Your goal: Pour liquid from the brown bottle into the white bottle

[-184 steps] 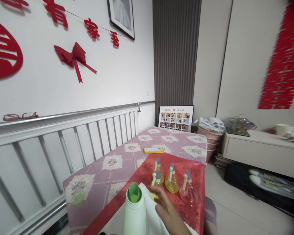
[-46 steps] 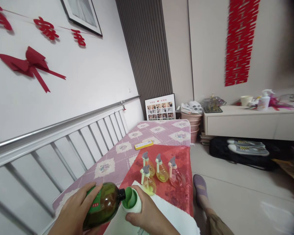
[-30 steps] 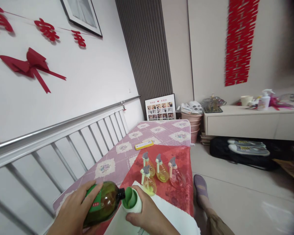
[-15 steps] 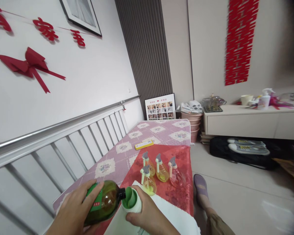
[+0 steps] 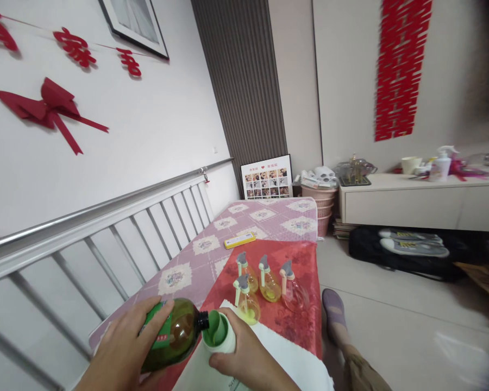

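My left hand (image 5: 126, 339) is wrapped round a dark glass-like bottle (image 5: 179, 334) with a green label. The bottle lies tilted nearly on its side, its black neck at the rim of a small white cup-like container (image 5: 225, 341). Green shows inside that container, and I cannot tell whether it is liquid or lining. My right hand (image 5: 244, 347) grips the container from its right side. Just beyond stand several clear spray bottles (image 5: 270, 290) with grey tops and a little yellowish liquid in some. One spray bottle (image 5: 295, 296) has a pink trigger.
Under the hands is a white sheet (image 5: 285, 347) on a red cloth (image 5: 285, 252). A yellow-edged box (image 5: 239, 240) lies on the purple patterned cover (image 5: 261, 215). White railings (image 5: 138, 239) run along the left. At right is a low cabinet (image 5: 399, 205); a shoe-clad foot (image 5: 333, 309) shows below.
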Motion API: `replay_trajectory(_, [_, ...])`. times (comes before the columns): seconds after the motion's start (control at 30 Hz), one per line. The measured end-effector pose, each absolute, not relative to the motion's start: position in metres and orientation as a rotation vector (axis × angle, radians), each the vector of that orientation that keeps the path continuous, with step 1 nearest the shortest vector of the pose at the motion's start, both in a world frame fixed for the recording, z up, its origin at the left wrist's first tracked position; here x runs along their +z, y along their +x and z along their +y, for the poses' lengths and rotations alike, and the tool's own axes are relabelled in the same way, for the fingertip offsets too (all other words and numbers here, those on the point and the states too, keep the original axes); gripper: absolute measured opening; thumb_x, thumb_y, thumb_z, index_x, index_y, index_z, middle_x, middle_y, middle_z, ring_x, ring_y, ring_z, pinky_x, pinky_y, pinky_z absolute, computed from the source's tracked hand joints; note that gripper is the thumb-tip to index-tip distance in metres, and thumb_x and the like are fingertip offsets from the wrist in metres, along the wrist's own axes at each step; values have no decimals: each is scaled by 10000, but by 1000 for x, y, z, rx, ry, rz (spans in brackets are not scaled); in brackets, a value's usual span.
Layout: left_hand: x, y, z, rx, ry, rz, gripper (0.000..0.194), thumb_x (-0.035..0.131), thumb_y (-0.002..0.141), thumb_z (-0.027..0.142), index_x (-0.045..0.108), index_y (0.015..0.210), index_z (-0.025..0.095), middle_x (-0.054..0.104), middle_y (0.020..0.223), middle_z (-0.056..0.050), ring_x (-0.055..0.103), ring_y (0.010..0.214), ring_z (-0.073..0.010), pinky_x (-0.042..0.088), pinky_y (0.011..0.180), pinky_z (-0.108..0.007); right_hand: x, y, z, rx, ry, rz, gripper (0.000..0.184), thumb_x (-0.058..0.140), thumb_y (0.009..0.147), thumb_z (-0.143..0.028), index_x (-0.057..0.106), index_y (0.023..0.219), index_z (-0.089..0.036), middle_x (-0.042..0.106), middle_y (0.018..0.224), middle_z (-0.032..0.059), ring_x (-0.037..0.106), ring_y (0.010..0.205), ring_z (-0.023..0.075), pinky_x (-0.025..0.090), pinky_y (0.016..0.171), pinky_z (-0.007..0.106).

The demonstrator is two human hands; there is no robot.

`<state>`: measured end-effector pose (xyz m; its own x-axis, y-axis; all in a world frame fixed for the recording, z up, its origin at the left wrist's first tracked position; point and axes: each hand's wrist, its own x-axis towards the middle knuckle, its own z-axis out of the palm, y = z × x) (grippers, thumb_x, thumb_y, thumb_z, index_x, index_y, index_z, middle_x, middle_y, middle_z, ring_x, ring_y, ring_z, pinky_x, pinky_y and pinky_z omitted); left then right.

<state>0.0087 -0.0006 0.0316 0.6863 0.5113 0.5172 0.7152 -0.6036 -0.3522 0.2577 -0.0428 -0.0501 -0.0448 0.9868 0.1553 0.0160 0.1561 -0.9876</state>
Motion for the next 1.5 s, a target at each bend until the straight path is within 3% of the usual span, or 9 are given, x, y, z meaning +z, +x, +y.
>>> replay_trajectory(0.23, [29,4,3,-454,-2350,-944,771,660,691,297,397,1414,346,636,1347,-97,647,1165,-300,546,936,-452,-49,257,-43,1120,-1077,-1320,522,740,575,-132,639,1072,-255,677,969,-36,637,911,198,491,810,285])
replay_trajectory(0.43, [34,3,5,-438,-2345,-862,786,660,706,323,376,1438,344,657,1315,-90,672,1121,-285,584,848,-407,-47,258,-44,1124,-1065,-1319,529,737,576,-117,643,1077,-257,677,984,-38,638,936,202,482,845,299])
replay_trajectory(0.7, [44,7,2,-426,-2352,-792,765,664,707,325,395,1422,336,668,1291,-81,680,1102,-273,585,855,-388,-50,257,-44,1119,-1078,-1313,530,742,574,-124,643,1076,-261,676,996,-33,635,933,203,478,837,300])
replay_trajectory(1.2, [46,13,-4,-425,-2333,-905,778,624,697,226,361,1421,341,617,1345,-90,614,1181,-290,525,956,-478,-44,258,-45,1128,-1127,-1322,517,744,570,-140,641,1064,-253,674,994,-22,638,939,216,481,841,310])
replay_trajectory(1.5, [44,15,-4,-449,-2321,-902,770,624,677,211,399,1397,361,623,1335,-72,601,1189,-294,505,962,-473,-49,258,-43,1111,-1109,-1324,537,751,572,-137,644,1081,-272,681,1023,-24,647,971,221,484,860,313])
